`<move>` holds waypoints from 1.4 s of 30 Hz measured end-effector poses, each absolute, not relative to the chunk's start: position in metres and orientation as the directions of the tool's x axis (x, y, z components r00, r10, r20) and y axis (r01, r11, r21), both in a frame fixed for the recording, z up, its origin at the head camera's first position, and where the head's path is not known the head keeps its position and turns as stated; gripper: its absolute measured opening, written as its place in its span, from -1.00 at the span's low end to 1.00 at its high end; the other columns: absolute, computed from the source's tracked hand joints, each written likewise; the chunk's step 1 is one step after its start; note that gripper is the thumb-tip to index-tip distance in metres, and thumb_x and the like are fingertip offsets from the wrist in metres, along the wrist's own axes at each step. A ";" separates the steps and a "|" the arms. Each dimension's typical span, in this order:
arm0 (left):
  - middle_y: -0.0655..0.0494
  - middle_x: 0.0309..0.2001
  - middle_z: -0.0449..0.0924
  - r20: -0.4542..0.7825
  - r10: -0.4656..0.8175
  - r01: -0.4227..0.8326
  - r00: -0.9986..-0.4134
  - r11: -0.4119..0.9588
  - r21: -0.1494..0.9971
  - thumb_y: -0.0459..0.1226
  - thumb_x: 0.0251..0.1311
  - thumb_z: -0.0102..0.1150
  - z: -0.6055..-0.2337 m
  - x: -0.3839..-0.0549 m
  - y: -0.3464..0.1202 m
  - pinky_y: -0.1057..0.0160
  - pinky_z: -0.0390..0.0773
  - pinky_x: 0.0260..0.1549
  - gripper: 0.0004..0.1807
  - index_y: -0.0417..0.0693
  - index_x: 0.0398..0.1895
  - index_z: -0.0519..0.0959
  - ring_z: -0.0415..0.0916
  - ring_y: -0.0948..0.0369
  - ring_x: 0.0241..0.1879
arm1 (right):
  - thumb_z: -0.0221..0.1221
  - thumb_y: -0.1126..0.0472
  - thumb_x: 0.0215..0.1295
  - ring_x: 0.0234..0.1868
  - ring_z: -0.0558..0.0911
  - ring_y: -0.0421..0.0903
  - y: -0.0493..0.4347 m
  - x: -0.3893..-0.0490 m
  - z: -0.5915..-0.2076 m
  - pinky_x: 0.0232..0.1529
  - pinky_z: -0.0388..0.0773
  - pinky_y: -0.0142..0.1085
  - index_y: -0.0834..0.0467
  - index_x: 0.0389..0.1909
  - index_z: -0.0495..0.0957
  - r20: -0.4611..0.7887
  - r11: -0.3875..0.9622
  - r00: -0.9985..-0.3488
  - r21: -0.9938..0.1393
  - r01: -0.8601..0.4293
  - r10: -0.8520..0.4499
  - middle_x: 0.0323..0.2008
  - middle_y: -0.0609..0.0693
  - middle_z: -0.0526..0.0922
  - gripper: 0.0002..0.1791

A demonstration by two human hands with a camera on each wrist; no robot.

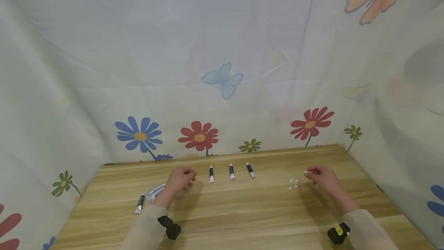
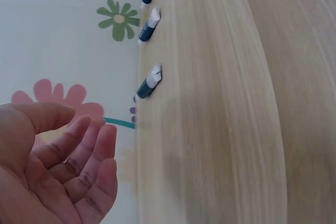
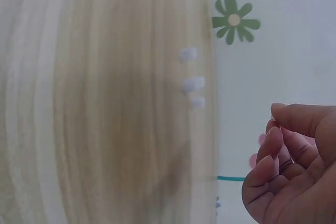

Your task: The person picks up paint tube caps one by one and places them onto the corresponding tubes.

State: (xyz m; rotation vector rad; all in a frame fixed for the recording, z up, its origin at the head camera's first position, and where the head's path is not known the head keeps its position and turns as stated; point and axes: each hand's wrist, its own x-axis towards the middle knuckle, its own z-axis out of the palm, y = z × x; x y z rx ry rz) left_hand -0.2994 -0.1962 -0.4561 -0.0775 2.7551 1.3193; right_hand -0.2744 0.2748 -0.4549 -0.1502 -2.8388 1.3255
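Note:
My right hand (image 1: 324,179) pinches a small white piece (image 1: 306,173) between thumb and forefinger, above the table's right side; in the right wrist view the fingertips mostly hide it. Several similar white pieces (image 1: 291,181) lie just left of that hand, their exact kind too small to tell. My left hand (image 1: 179,179) hovers over the left half with loosely bent fingers and holds nothing. Beside it, a dark green paint tube (image 1: 211,174), a dark blue tube (image 1: 232,172) and another dark tube (image 1: 250,170) lie spaced in a row, white tips toward the back.
Left of the left forearm lie a green paint tube (image 1: 140,204) and some silvery tubes (image 1: 155,192), partly covered by the arm. The wood-grain table (image 1: 222,219) ends at a flower-printed curtain (image 1: 249,119). Both wrists carry black camera mounts.

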 end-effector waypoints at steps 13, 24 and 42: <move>-0.10 -0.18 0.74 0.003 0.079 0.059 -0.997 0.711 0.700 -0.23 0.40 0.20 -0.439 -0.270 -0.232 0.18 0.63 -0.31 -0.73 -0.26 -0.02 0.69 0.64 0.18 -0.32 | 0.15 0.14 0.50 -0.27 0.57 -0.06 0.258 -0.259 -0.435 -0.28 0.55 -0.23 0.39 0.06 0.54 -0.020 0.635 -0.998 -0.770 0.053 0.059 -0.20 0.18 0.65 -0.64; -0.23 0.06 0.71 -0.015 0.069 0.044 -0.998 0.772 0.634 -0.19 0.43 0.16 -0.428 -0.249 -0.269 -0.13 0.63 0.04 -0.65 -0.26 0.07 0.68 0.64 -0.17 0.08 | 0.18 0.17 0.48 -0.29 0.51 -0.12 0.243 -0.240 -0.428 -0.34 0.54 -0.30 0.35 0.07 0.54 0.007 0.605 -0.999 -0.796 0.015 0.035 -0.23 0.09 0.64 -0.67; -0.39 -0.12 0.70 -0.060 -0.086 -0.105 -0.994 0.822 0.560 -0.30 0.27 0.24 -0.458 -0.238 -0.346 -0.14 0.62 -0.05 -0.60 -0.50 0.03 0.59 0.65 -0.18 -0.11 | 0.22 0.17 0.44 -0.37 0.52 -0.22 0.221 -0.222 -0.417 -0.36 0.53 -0.38 0.35 0.06 0.57 0.026 0.557 -0.998 -0.828 -0.054 -0.059 -0.29 0.04 0.67 -0.66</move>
